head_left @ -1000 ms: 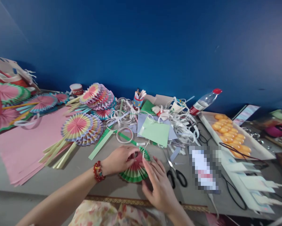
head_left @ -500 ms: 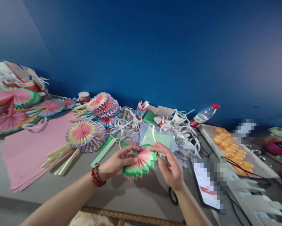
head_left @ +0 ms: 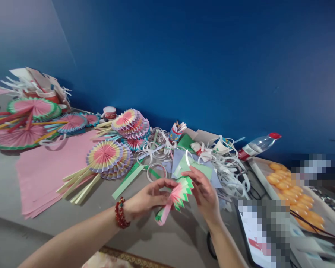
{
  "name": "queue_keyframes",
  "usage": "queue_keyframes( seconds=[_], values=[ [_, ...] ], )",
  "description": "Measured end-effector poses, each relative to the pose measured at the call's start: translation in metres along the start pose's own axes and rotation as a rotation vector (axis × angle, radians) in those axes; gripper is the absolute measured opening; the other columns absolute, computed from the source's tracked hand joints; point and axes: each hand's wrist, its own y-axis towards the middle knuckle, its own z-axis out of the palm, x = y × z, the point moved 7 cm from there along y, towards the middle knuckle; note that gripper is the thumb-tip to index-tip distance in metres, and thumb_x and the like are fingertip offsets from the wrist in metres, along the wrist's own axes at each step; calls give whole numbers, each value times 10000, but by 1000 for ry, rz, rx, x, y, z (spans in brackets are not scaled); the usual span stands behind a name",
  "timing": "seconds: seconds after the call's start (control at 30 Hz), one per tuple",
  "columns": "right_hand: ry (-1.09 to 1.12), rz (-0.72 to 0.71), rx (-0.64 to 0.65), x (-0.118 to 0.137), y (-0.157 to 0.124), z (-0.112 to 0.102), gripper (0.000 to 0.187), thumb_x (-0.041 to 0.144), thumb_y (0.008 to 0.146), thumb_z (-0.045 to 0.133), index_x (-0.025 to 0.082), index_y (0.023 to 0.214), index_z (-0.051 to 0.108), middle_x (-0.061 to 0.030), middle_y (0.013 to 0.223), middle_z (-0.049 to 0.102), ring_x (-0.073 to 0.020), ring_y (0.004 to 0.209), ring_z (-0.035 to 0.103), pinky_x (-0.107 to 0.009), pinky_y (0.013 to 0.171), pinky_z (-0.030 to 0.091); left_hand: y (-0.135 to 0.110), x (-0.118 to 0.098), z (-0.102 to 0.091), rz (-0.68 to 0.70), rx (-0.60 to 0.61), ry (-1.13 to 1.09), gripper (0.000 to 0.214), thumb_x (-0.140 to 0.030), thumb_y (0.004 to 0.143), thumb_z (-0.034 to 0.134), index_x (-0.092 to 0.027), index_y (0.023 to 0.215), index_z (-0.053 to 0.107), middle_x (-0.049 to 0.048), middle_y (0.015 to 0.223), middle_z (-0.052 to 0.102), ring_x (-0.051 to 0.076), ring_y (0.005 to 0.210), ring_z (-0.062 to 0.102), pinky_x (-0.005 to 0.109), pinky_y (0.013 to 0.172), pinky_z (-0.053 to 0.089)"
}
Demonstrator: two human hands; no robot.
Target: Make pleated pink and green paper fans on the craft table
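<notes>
A pleated paper fan (head_left: 180, 194), pink at its centre with pale green and bright green toward the zigzag edge, is held up between both hands above the grey table. My left hand (head_left: 153, 195), wearing a red bead bracelet (head_left: 120, 213), pinches the fan near its pink centre. The fingers of my right hand (head_left: 205, 193) close on its green outer edge at the right. Part of the fan hangs down as a folded strip below my left fingers. Beyond the hands lie light green paper sheets (head_left: 203, 170) and a ring of tape (head_left: 156, 172).
Finished paper fans (head_left: 106, 155) and pink sheets (head_left: 52, 167) lie to the left. White paper strips (head_left: 234, 178) are heaped behind my right hand. A bottle (head_left: 258, 146), a phone (head_left: 253, 234) and a tray of orange pieces (head_left: 296, 190) stand at the right.
The fan has gone from widely spread to narrower and tilted, with a folded part now hanging below. Both hands still hold it. The view has swung slightly left.
</notes>
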Motion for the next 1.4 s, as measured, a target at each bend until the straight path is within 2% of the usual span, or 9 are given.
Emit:
queue_keyframes(
  seconds=[0.13,0.27,0.33,0.47,0.63,0.83,1.0,1.23,1.4],
  values=[
    [-108,-67,22,11,-5,3,420,296,999,427,241,1415,430,-108,1217,670,-261,1182,602,-444,1013,473,1,1,-3,-19,-70,-7,421,-272,724,826,-198,1094,638,23,942,663,119,760,640,238,718,473],
    [-189,-245,82,33,-14,6,652,226,931,468,196,1530,211,-158,1491,430,-326,1384,387,-581,1106,337,2,0,-6,-31,-160,-19,407,-266,711,837,-196,1058,636,-3,925,644,79,691,614,189,642,457],
    [-258,-318,104,43,-18,11,779,217,871,545,172,1543,155,-175,1535,356,-362,1412,325,-641,1123,266,3,-2,-8,13,-171,-3,407,-275,723,828,-204,1068,624,-2,951,644,73,673,606,182,615,457],
    [-282,-360,93,50,-22,20,862,218,840,606,175,1551,121,-183,1472,448,-368,1365,404,-677,1113,264,5,1,-11,78,-134,43,390,-291,783,777,-207,1118,596,30,984,642,107,734,623,209,646,486],
    [-175,-272,-65,39,-22,11,751,136,878,572,216,1533,213,-159,1296,618,-316,1204,587,-625,1058,402,4,-2,-5,127,-80,66,454,-243,774,774,-244,1183,577,50,1137,558,145,846,651,307,808,520],
    [-37,-115,-178,23,-20,4,644,176,920,570,219,1499,292,-125,1142,678,-270,1147,609,-583,1055,418,3,-1,2,135,-30,115,381,-245,801,750,-271,1127,556,15,1088,536,125,817,643,315,798,519],
    [37,-23,-180,18,-16,3,609,216,934,568,222,1487,313,-105,1086,688,-253,1141,607,-568,1076,400,1,5,1,144,-13,267,298,-320,891,660,-229,1143,529,28,874,636,157,841,636,296,778,501],
    [108,-4,-196,17,-14,-2,609,199,924,573,221,1480,326,-67,1015,672,-210,1000,633,-569,1116,344,-1,-4,8,260,4,423,223,-300,941,586,-238,1155,573,63,1086,529,143,858,625,299,782,526],
    [73,17,-210,15,-13,-4,565,221,926,566,218,1453,361,-62,983,656,-207,943,635,-567,1085,381,-2,-9,11,300,24,473,216,-281,960,548,-252,1164,616,67,1141,474,141,880,631,325,824,561]
  ],
)
